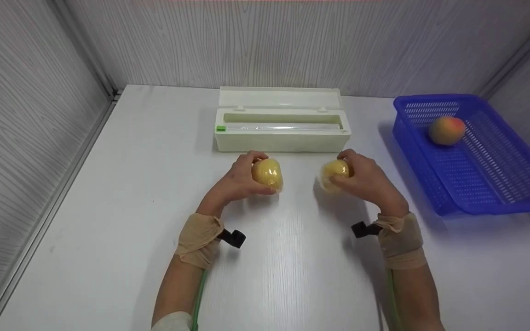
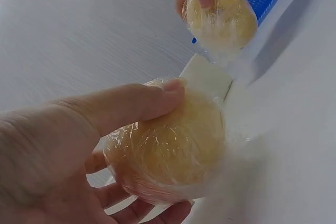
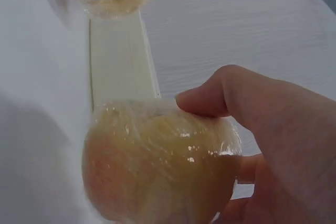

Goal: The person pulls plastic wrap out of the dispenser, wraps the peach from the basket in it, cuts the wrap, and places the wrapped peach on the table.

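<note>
My left hand (image 1: 236, 183) grips a yellow peach (image 1: 268, 174) wrapped in clear cling film, thumb on one side and fingers curled round the other. Reddish skin shows low on this peach (image 2: 173, 156) in the left wrist view. In my right hand (image 1: 367, 180) is a second film-wrapped peach (image 1: 336, 171), slightly blurred in the head view. The right wrist view shows my thumb pressing its top edge, with a red blush on this peach (image 3: 152, 166). Both hands are over the white table, apart from each other, just in front of the cling film box (image 1: 283, 141).
The box's lid (image 1: 279, 97) stands open at the back, with a clear film roll (image 1: 283, 126) and a green slider (image 1: 221, 128) showing. A blue plastic basket (image 1: 423, 172) at the right holds an unheld peach (image 1: 447, 130). Panel walls (image 1: 269, 41) enclose the table.
</note>
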A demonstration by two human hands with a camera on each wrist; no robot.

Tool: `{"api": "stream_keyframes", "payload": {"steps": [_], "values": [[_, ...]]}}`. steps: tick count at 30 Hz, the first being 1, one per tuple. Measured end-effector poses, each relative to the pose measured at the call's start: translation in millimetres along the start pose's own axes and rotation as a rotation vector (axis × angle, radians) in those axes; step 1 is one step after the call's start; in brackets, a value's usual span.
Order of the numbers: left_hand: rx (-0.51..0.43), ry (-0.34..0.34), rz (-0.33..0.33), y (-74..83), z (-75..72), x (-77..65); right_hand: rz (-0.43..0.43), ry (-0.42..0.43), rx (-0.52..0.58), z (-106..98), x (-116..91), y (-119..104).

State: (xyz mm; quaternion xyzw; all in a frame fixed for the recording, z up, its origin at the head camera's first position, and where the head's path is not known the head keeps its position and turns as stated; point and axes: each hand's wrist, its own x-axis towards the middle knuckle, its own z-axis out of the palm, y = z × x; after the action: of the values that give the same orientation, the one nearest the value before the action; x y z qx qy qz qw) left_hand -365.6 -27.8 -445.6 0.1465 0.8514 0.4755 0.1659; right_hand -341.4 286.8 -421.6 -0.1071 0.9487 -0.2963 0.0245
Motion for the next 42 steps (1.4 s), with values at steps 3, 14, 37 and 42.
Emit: {"api": "stream_keyframes", "payload": {"steps": [3,14,37,42], "values": [[0.044,-0.035,-0.009,0.0,0.7,0.0,-0.016,-0.008,-0.107,9.1,0.3,-10.6],[0.19,-0.084,0.003,5.9,14.4,7.0,0.078,0.114,-0.277,47.0,14.4,-12.6],[0.049,-0.26,0.002,-3.4,9.8,4.0,0.156,-0.046,0.069,57.3,19.7,-22.9],[0.032,-0.243,0.008,-3.8,10.0,4.5,0.134,-0.027,0.089,57.5,18.1,-23.2]]}}
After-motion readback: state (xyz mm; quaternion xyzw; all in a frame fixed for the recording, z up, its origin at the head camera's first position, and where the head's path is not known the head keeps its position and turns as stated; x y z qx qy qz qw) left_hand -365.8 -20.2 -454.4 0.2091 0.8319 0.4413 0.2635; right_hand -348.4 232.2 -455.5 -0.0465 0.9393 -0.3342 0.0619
